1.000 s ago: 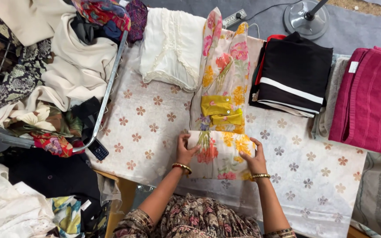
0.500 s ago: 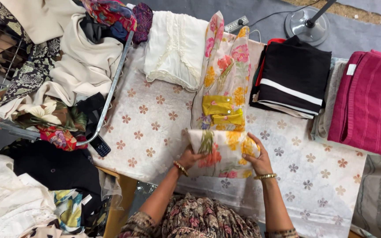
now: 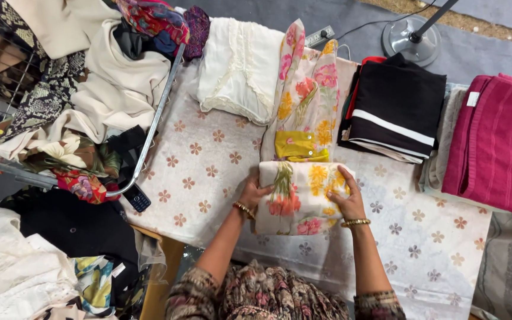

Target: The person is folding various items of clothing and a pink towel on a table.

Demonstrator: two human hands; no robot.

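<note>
A long floral garment (image 3: 306, 112) in cream, pink and yellow lies on the table, its near end folded over into a thick pad (image 3: 301, 195). My left hand (image 3: 253, 193) grips the pad's left edge. At the pad's right edge, my right hand (image 3: 347, 201) presses and holds it. Both wrists carry gold bangles. The far part of the garment stretches away flat toward the table's back edge.
A floral-patterned cloth (image 3: 202, 166) covers the table. A folded cream garment (image 3: 238, 68) lies back left, a black folded stack (image 3: 395, 109) and a magenta folded cloth (image 3: 499, 145) to the right. A metal rack (image 3: 149, 130) heaped with clothes stands left. A fan base (image 3: 413, 38) sits behind.
The folded end of the floral garment has been rolled over farther from me, making the pad thicker. Both hands stayed on its sides and shifted slightly forward.
</note>
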